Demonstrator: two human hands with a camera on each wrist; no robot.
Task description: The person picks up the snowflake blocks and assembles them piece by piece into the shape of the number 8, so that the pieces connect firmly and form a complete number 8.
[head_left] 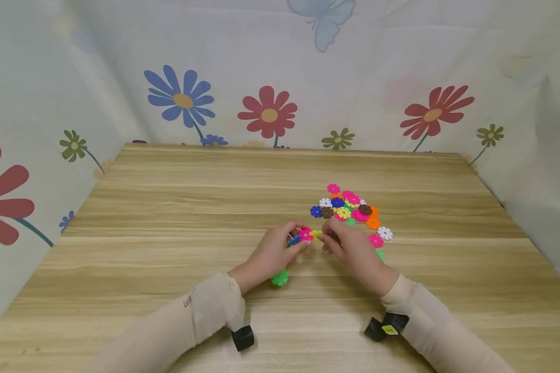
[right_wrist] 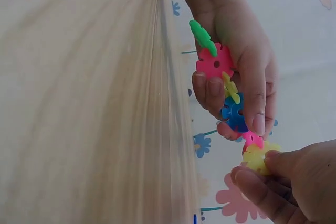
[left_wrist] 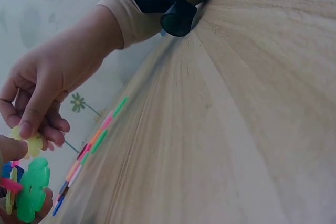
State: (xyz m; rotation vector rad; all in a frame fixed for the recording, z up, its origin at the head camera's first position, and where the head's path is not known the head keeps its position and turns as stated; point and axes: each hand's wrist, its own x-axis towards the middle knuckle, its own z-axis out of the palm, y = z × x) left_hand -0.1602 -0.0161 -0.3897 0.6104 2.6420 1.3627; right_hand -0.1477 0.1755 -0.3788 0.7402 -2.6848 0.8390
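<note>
A chain of interlocking flower-shaped discs runs through my left hand (head_left: 270,252), whose fingers and thumb grip it near the blue disc (right_wrist: 234,113). From its end by the wrist, the chain goes green disc (right_wrist: 203,38), pink disc (right_wrist: 214,62), yellow, blue, then another pink disc (head_left: 305,234). At the other end, my right hand (head_left: 354,248) pinches a yellow disc (right_wrist: 255,159) between thumb and fingers, right at the pink disc's edge. Both hands are close together over the table, and the left fingers partly hide the chain.
A loose pile of flower discs (head_left: 343,212) in several colours lies on the wooden table (head_left: 168,207), just beyond the right hand. A white disc (head_left: 385,233) sits at the pile's right edge. Flower-printed cloth (head_left: 242,57) stands behind the table.
</note>
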